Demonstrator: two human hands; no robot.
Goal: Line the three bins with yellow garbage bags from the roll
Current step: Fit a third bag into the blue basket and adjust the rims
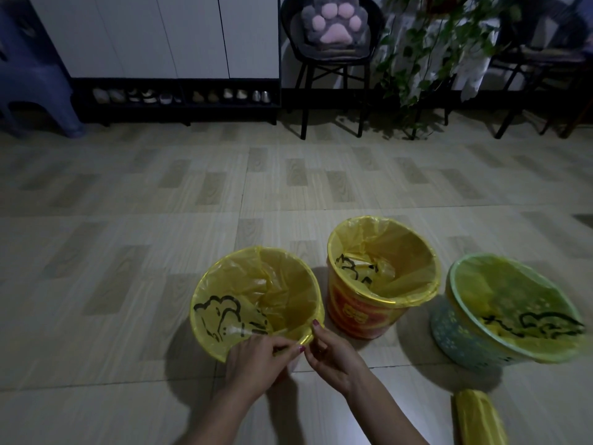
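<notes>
The bag edge is pinched by the left hand and right hand, apparently to snug it around the bin rim.

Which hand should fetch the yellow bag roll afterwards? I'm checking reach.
Right, probably: the right hand is nearer the yellow bag roll lying on the floor to its right; the left hand would cross over.

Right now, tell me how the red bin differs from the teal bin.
The red bin has orange-red walls with yellow markings; the teal bin is blue-green with pale speckles. The red bin stands in the middle of the row, while the teal bin sits at the right end, nearer the roll. Both are lined with yellow bags bearing black drawings, and neither is touched by a hand.
</notes>
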